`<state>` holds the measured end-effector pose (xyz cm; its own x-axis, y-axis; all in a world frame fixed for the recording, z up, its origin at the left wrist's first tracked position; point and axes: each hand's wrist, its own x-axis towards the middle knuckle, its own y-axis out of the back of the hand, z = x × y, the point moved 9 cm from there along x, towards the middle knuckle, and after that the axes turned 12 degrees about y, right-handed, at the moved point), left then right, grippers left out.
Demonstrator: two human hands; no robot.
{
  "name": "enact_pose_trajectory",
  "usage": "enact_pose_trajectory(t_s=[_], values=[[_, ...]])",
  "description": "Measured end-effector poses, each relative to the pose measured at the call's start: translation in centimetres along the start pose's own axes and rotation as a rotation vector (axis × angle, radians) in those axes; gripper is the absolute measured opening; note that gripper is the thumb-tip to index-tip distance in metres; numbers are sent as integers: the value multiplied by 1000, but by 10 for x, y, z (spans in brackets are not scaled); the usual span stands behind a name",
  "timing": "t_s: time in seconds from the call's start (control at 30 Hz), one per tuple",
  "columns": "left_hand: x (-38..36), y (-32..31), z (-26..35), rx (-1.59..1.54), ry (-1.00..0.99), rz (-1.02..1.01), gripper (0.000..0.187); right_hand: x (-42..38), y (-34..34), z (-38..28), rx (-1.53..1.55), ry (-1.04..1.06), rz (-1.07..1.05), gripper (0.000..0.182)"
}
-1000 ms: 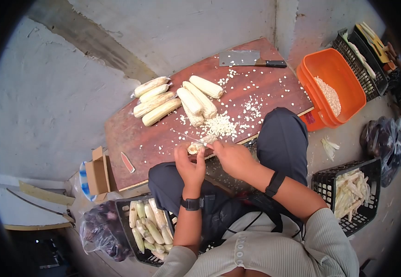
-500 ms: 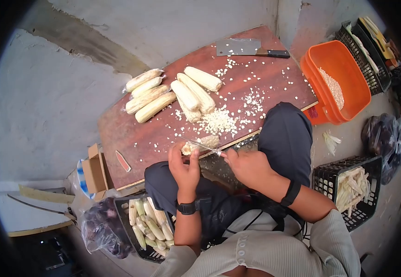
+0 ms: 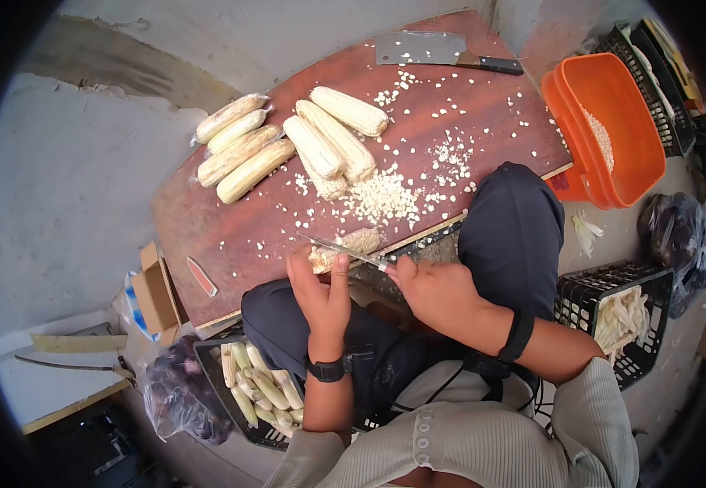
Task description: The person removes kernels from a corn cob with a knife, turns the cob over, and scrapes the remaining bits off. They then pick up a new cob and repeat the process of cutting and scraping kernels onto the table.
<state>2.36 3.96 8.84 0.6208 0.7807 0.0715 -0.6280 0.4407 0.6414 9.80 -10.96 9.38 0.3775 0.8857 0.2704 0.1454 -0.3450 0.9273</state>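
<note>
1. You appear to be slicing kernels off a pale, partly stripped corn cob (image 3: 361,241) at the near edge of the red-brown counter (image 3: 247,236), just nearer than the loose white kernels (image 3: 381,198).
2. Your left hand (image 3: 319,297) has its grip closed, pinching the cob's left end between thumb and fingers.
3. Your right hand (image 3: 440,291) has its grip wrapped round the handle of the thin metal-bladed knife (image 3: 345,249), whose blade slants left across the cob.
4. The next move calls for a firm cob and left fingertips clear of the edge.
</note>
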Motion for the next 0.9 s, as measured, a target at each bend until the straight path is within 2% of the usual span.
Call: enact_pose_trajectory(t_s=[0.1,0.2,0.37,0.47,0.57,0.67,0.77,0.9], values=[[0,-4,12,35,-40,-61,39,-1,1,0,-24,-14,-8,32],[-6,-9,31,56,-203,-76,36,2,0,0,-30,-12,2,32],[-2,-7,25,68,-167,-51,35,19,-10,0,-4,39,112,30],[-1,-3,25,75,-178,-16,35,29,-30,2,106,-15,97,30],[-2,0,21,41,-152,12,34,33,-43,16,432,-111,-62,26],[-2,5,10,-44,-73,57,34,25,-52,33,765,-181,110,33],[1,23,-10,-112,-52,183,36,4,-55,57,814,-432,60,36],[0,48,-12,-229,-17,318,37,-15,-63,54,525,-375,-150,39]])
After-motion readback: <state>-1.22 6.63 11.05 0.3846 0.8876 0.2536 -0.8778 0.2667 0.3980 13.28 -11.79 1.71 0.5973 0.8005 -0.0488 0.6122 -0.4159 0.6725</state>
